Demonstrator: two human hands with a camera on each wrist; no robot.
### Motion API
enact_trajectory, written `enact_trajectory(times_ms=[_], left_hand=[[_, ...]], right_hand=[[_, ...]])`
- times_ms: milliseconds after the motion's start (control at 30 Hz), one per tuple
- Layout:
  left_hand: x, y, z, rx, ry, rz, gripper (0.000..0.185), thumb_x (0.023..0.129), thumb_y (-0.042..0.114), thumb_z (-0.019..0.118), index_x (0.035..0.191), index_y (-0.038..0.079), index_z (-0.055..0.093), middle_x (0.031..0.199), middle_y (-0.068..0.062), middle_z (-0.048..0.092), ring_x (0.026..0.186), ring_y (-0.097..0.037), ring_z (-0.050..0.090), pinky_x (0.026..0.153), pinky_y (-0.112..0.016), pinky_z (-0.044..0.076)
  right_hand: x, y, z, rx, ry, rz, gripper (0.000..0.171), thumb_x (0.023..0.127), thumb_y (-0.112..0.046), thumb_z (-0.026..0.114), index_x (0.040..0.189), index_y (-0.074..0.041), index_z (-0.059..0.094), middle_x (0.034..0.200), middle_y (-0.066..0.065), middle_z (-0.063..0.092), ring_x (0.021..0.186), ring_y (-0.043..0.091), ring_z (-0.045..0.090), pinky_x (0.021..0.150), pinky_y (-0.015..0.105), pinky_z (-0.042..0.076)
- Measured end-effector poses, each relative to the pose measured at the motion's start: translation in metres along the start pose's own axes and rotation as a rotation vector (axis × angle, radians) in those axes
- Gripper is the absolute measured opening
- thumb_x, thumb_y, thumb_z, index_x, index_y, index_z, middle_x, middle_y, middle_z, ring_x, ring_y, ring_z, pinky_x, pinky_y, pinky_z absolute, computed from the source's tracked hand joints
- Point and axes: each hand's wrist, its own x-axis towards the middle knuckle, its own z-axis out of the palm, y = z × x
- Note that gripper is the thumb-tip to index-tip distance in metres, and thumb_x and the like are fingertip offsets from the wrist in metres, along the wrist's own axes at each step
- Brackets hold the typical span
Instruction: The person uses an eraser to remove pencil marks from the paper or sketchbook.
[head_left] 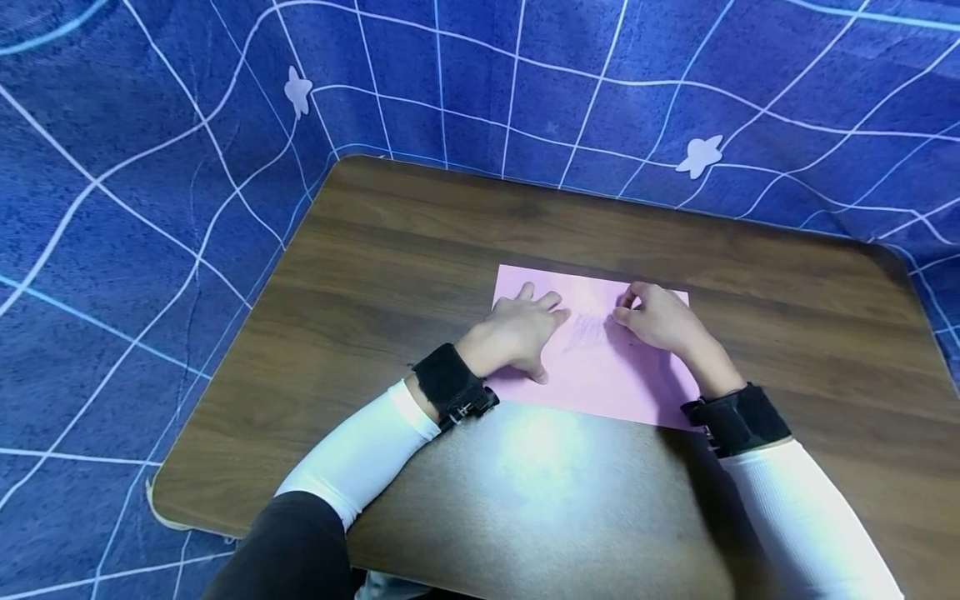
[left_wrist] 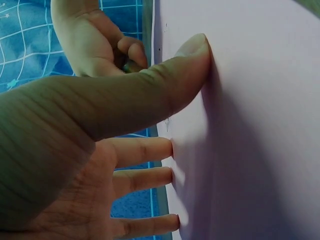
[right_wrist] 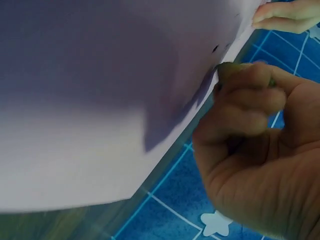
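Note:
A sheet of pink paper (head_left: pixel 600 392) lies on the wooden table, with a patch of faint purple scribble (head_left: pixel 587 332) near its middle. My left hand (head_left: pixel 522 332) rests on the left part of the sheet with fingers spread; in the left wrist view its fingertips (left_wrist: pixel 167 148) press on the paper. Curled over the upper right of the scribble, my right hand (head_left: pixel 658 318) pinches a small greenish object (left_wrist: pixel 131 66), mostly hidden by the fingers; I cannot tell its kind. In the right wrist view a small dark speck (right_wrist: pixel 215 48) shows on the paper near those fingers.
The brown wood-grain table (head_left: pixel 360 275) extends around the sheet on all sides. A blue curtain (head_left: pixel 480 83) with white lines and star shapes hangs behind and to the left. Black bands (head_left: pixel 742 419) circle both wrists, over white sleeves.

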Motion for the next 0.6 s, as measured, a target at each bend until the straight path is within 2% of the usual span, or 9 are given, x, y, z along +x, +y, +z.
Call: enact_trajectory(times_ms=[133,333,433,600], left_hand=[[-0.002,-0.002,-0.001,-0.017,0.004,0.008,0.109,0.072,0.057,0.088,0.161,0.026,0.033,0.165,0.002,0.027,0.138,-0.031,0.033,0.094,-0.05,0.054],[-0.002,-0.002,-0.003,-0.01,0.007,-0.004,0.109,0.072,0.058,0.087,0.161,0.026,0.033,0.165,0.003,0.027,0.136,-0.029,0.033,0.092,-0.049,0.055],[-0.002,-0.002,-0.002,-0.013,0.009,0.001,0.108,0.073,0.057,0.088,0.161,0.027,0.033,0.165,0.003,0.028,0.134,-0.028,0.034,0.091,-0.048,0.055],[-0.001,-0.002,-0.001,-0.019,-0.002,0.004,0.11,0.073,0.057,0.087,0.162,0.027,0.032,0.167,0.002,0.026,0.141,-0.031,0.031,0.096,-0.051,0.053]], right_hand=[[0.002,-0.006,0.003,0.05,-0.041,-0.01,0.018,0.099,-0.027,0.059,0.1,-0.009,0.062,0.06,-0.002,0.065,0.058,0.013,0.059,0.065,0.031,0.042],[0.001,-0.009,0.002,-0.039,0.01,0.017,0.02,0.096,-0.029,0.061,0.099,-0.01,0.065,0.065,-0.001,0.067,0.069,0.02,0.062,0.07,0.032,0.042],[-0.001,-0.004,0.0,-0.059,0.02,0.031,0.022,0.094,-0.03,0.063,0.101,-0.009,0.066,0.074,0.002,0.066,0.077,0.024,0.061,0.071,0.032,0.042],[-0.008,0.013,-0.006,-0.068,0.025,0.054,0.023,0.094,-0.028,0.064,0.101,-0.006,0.066,0.077,0.003,0.062,0.076,0.024,0.056,0.067,0.032,0.04]])
